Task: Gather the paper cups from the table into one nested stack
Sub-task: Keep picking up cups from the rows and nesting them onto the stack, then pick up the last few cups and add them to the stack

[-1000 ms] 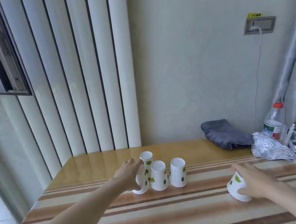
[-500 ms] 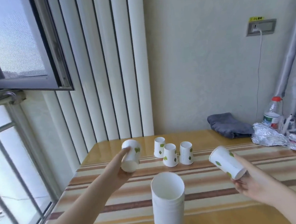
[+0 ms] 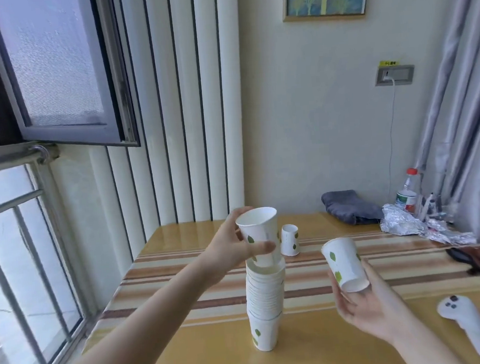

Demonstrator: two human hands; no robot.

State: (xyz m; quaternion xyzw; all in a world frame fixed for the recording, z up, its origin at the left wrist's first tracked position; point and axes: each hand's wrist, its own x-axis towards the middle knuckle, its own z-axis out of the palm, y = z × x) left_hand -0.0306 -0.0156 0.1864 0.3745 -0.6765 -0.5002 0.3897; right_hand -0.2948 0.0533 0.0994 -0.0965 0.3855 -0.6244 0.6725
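Note:
A tall nested stack of white paper cups (image 3: 265, 302) with green leaf prints stands upright near the table's front. My left hand (image 3: 232, 246) grips one cup (image 3: 259, 236), mouth up, with its base lowered into the top of the stack. To the right, my right hand (image 3: 367, 306) holds a second cup (image 3: 344, 262) tilted, mouth up and away from me, apart from the stack. One upside-down cup (image 3: 289, 240) stands on the table behind the stack; others may be hidden behind my left hand and its cup.
The wooden table (image 3: 324, 343) has a striped cloth across its middle. A white controller (image 3: 467, 326) lies front right. Crumpled foil (image 3: 415, 225), a grey cloth (image 3: 348, 207), a water bottle (image 3: 407, 192) and a dark object (image 3: 477, 259) sit at the right. Window and railing on the left.
My left hand carried its cup from the far left over to the top of the stack and turned it mouth up. My right hand drew its cup nearer. The view tilted upward.

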